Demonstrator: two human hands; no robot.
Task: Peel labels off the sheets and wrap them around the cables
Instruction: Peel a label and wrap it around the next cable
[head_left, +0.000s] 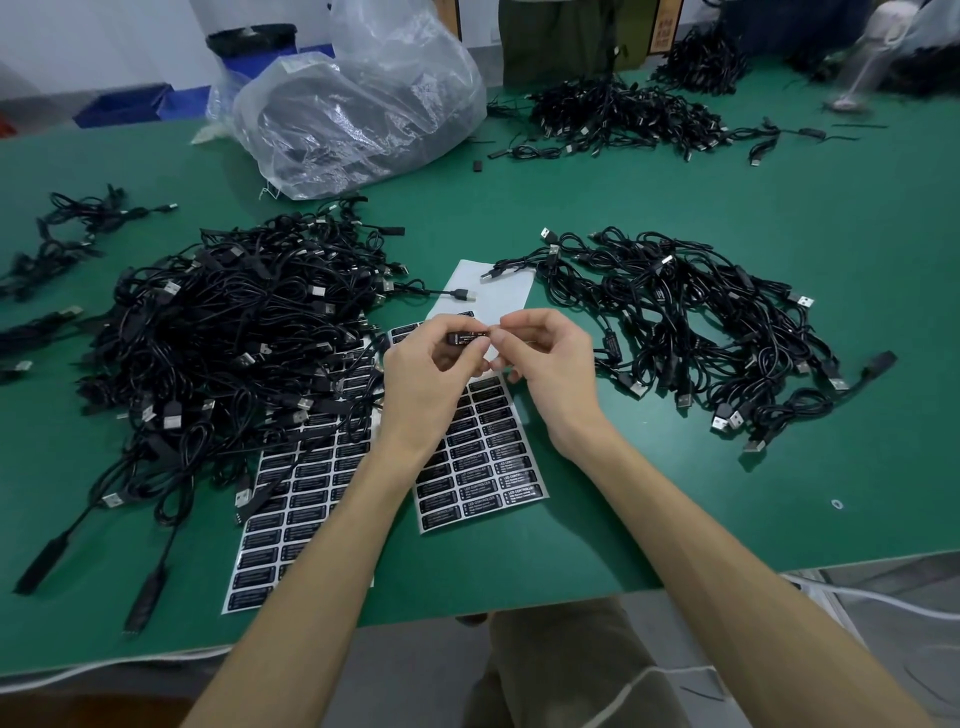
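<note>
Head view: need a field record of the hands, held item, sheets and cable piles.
left hand: pinches held item
right hand: pinches its right end
held item: small, black, white print, raised above the sheets
label sheets: two, flat on green table, partly under forearms
left cable pile: overlaps left sheet
right cable pile: right of sheets

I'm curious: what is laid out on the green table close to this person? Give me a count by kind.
Sheets full of black labels: 2
Mostly peeled white sheet: 1
Big cable heaps flanking the sheets: 2
Cable being labelled: 1
Large clear plastic bag: 1
Total: 7
</note>
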